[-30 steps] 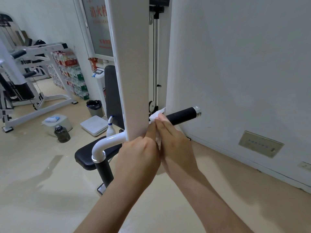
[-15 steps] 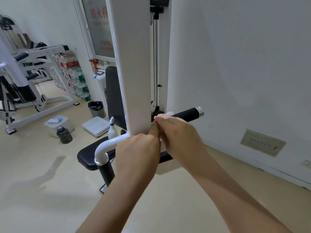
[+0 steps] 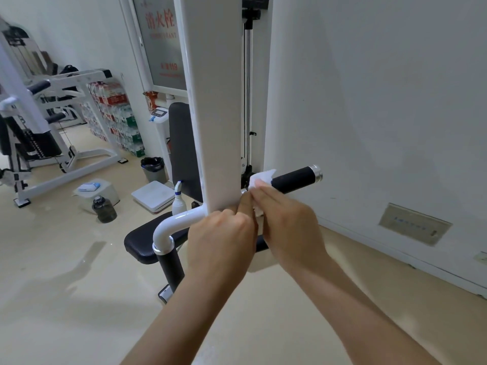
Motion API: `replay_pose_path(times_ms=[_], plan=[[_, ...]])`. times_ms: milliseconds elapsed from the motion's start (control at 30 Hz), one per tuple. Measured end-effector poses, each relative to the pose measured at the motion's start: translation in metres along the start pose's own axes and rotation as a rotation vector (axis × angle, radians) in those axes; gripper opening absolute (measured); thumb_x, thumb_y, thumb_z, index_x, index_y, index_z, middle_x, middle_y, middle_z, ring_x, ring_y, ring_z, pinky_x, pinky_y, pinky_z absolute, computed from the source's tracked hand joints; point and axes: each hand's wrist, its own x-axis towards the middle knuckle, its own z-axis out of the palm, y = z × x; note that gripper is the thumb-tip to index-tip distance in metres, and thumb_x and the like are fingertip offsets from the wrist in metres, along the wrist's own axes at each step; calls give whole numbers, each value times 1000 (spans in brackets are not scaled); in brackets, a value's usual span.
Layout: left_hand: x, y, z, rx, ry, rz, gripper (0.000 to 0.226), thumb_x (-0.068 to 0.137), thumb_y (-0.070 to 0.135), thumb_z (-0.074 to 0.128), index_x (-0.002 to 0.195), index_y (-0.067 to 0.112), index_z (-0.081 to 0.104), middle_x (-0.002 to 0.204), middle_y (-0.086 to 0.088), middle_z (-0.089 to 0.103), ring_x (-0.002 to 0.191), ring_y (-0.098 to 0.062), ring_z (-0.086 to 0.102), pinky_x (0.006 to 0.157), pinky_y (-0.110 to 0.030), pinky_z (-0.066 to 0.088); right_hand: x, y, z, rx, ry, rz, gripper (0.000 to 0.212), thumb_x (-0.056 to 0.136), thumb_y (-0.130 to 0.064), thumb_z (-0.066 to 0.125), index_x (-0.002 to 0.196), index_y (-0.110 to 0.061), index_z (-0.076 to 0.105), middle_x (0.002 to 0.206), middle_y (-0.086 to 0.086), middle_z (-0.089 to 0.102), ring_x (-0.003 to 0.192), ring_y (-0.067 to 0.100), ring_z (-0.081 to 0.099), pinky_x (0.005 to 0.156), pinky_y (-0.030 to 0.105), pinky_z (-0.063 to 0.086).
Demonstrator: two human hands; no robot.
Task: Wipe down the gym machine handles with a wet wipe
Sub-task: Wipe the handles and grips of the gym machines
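A black foam handle (image 3: 293, 179) with a chrome end cap sticks out to the right from the machine's white upright arm (image 3: 213, 106). A white wet wipe (image 3: 261, 178) is wrapped over the inner end of that handle. My right hand (image 3: 290, 222) lies over the wipe and presses it onto the handle. My left hand (image 3: 224, 241) grips the white bar just below the upright, its thumb up against the wipe. A second black handle (image 3: 172, 267) points downward from the curved white tube (image 3: 171, 225) on the left.
The machine's black seat (image 3: 142, 241) and backrest (image 3: 183, 148) sit behind the bar. A spray bottle (image 3: 179, 198), a scale (image 3: 154, 196), a dark jug (image 3: 104, 209) and a bin (image 3: 152, 168) stand on the floor. Another white machine (image 3: 44, 133) is far left. A wall is close on the right.
My right hand has drawn back along the handle toward the upright, and the wipe's white edge shows again beyond my fingers. The left hand keeps its grip on the bar.
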Motion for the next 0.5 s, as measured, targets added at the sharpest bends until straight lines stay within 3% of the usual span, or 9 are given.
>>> replay_pose_path(times_ms=[100,167,267,367,433,500], plan=[[0,4,2,0,-28,-12,57,55,13,84,110,10,70,40,1,49,30,-23,44,44,-19,5,30,1,-7,-128,-157,87,11,93,-16,48,97,-24,55,77,-4,56,69,23,60,50,26,33],[1,2,2,-17,-23,-9,57,55,12,84,110,9,70,38,1,48,28,-22,43,45,-17,3,22,5,-3,-105,-110,53,18,92,-14,48,103,-21,60,85,-2,65,68,23,64,51,26,39],[4,1,1,-50,1,-10,53,57,10,84,108,7,71,39,0,50,27,-24,39,41,-19,14,-5,12,7,65,121,-12,35,81,-9,46,103,-14,72,105,1,73,59,23,63,51,23,50],[4,5,2,-139,47,4,60,61,5,80,119,3,64,36,-3,43,29,-22,23,38,-19,17,9,14,8,96,182,30,25,75,2,55,84,-16,70,84,-4,71,59,16,50,55,23,47],[7,8,0,-161,50,41,65,62,4,80,124,2,60,35,-5,41,26,-24,29,37,-21,19,19,11,5,68,170,65,19,79,-3,53,79,-18,64,77,-7,66,63,13,39,53,25,43],[13,11,1,-175,57,77,61,58,2,81,116,0,64,35,-5,41,24,-25,36,37,-20,19,14,13,1,179,85,30,26,87,-9,41,89,-20,64,85,-10,65,69,14,43,60,24,41]])
